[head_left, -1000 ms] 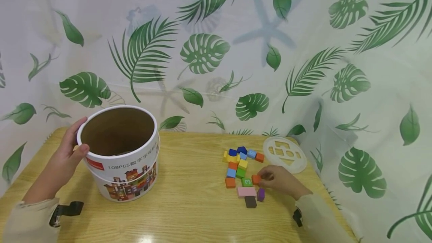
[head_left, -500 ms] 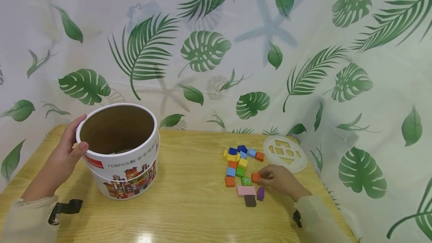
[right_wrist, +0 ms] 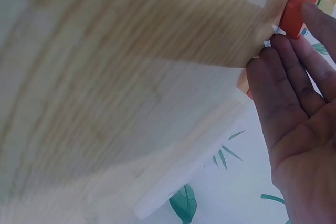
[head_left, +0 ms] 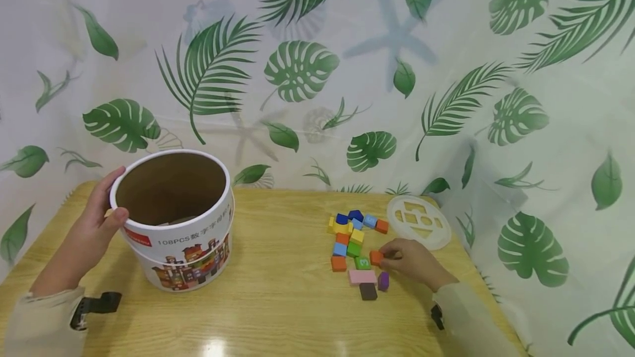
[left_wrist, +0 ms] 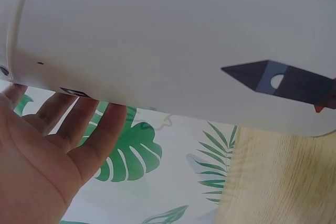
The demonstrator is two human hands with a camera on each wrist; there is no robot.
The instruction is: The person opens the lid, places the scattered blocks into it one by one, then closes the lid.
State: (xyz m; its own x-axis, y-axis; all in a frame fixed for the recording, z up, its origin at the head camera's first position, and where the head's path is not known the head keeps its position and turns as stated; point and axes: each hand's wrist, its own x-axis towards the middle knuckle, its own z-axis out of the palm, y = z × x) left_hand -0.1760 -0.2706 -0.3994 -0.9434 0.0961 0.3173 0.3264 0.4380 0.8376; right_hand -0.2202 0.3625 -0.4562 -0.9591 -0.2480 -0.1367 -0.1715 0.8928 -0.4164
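On the table [head_left: 278, 291], the bucket [head_left: 190, 253] is positioned at left. The blocks [head_left: 354, 250] are grouped at right; the lid [head_left: 439, 240] is placed just right of the rear blocks. A sheet [head_left: 317, 15] is hung behind the table.

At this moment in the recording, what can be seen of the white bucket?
The white bucket looks like smooth cardboard, brownish inside, with a white rim and no lid on. Its front carries a red label, "108PCS" with Chinese characters, and a picture of block buildings; a thin pale handle hangs across it. It stands mouth up on the wooden table. The left hand holds its side near the rim. Its contents are mostly hidden.
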